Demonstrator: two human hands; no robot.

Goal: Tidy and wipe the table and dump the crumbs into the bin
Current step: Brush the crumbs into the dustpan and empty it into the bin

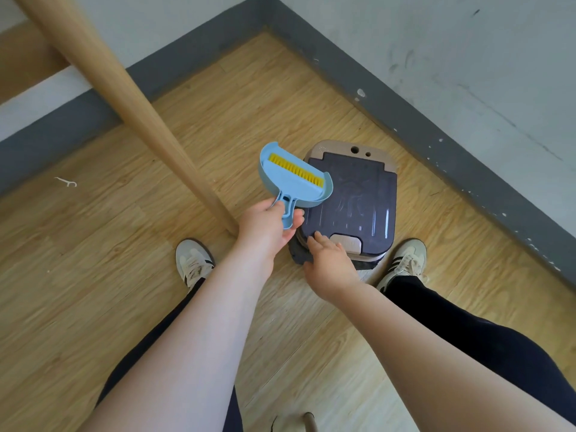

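A small bin [352, 198] with a dark lid and beige rim stands on the floor in the wall corner, its lid closed. My left hand [268, 229] grips the handles of a blue mini dustpan [290, 179] with a yellow-bristled brush nested in it, held just above the bin's left edge. My right hand [327, 257] rests with fingers spread on the lid's near left corner, beside the beige front tab [349, 243]. It holds nothing.
A slanted wooden table leg [131, 98] meets the floor just left of my left hand. My two shoes [193, 260] [405, 260] flank the bin. A grey skirting and white walls close the corner. A small white scrap [67, 182] lies on the floor at left.
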